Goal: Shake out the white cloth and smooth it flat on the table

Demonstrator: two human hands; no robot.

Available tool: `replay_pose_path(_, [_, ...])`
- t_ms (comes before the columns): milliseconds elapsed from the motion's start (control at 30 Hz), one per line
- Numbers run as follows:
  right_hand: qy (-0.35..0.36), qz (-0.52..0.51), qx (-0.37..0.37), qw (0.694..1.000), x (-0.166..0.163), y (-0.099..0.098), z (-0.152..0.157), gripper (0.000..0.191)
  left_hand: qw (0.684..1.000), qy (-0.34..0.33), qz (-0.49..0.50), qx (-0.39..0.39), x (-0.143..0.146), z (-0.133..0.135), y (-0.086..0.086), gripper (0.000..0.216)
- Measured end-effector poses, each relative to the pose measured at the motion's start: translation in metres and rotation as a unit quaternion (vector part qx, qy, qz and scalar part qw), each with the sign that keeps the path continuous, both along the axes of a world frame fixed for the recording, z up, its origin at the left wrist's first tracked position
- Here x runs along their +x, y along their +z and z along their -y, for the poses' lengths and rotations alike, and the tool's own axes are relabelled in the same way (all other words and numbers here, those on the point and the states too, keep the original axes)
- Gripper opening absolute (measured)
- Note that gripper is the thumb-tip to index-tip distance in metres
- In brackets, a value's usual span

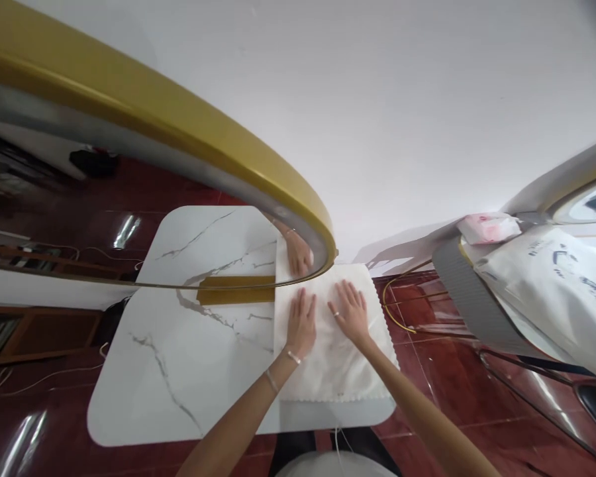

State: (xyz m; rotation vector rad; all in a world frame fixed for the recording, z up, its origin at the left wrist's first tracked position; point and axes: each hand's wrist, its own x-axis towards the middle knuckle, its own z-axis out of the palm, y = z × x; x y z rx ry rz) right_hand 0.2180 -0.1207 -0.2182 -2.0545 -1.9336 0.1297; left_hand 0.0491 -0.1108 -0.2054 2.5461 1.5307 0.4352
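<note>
A white cloth (338, 371) with a scalloped edge lies over the right part of a white marble-patterned table (153, 391). Its right side reaches the table's edge. My left hand (302, 324) rests flat on the cloth near its left side, fingers stretched forward, with a bracelet at the wrist. To the right, my right hand (350, 311) lies on the cloth too, fingers spread, a ring on one finger. Neither hand grips anything.
A gold-framed mirror (258, 149) stands against the wall at the table's back and reflects a hand and the tabletop. At the right, a white printed bag (551, 285) and a pink-white packet (489, 227) lie on another surface. The floor (427, 384) is red tile.
</note>
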Motion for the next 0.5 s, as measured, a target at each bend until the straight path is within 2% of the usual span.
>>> replay_pose_path(133, [-0.010, 0.031, -0.015, 0.999, 0.009, -0.002, -0.056, 0.054, 0.999, 0.002, 0.015, -0.040, 0.032, -0.059, 0.003, 0.052])
replay_pose_path(267, [-0.019, 0.046, -0.047, 0.998, 0.018, 0.002, -0.092, 0.051, 0.997, -0.020, 0.037, -0.066, 0.043, -0.101, 0.002, 0.052])
replay_pose_path(367, [-0.026, 0.049, -0.061, 0.997, 0.024, 0.005, -0.100, 0.049, 0.996, -0.021, 0.041, -0.072, 0.038, -0.098, 0.001, 0.050])
replay_pose_path(433, [-0.009, 0.051, -0.056, 0.997, 0.029, 0.006, -0.094, 0.051, 0.997, -0.006, 0.036, -0.062, 0.030, -0.079, 0.001, 0.051])
replay_pose_path(500, [0.029, 0.056, -0.034, 0.997, 0.034, 0.005, -0.077, 0.054, 0.999, 0.002, 0.024, -0.038, 0.016, -0.047, 0.003, 0.054])
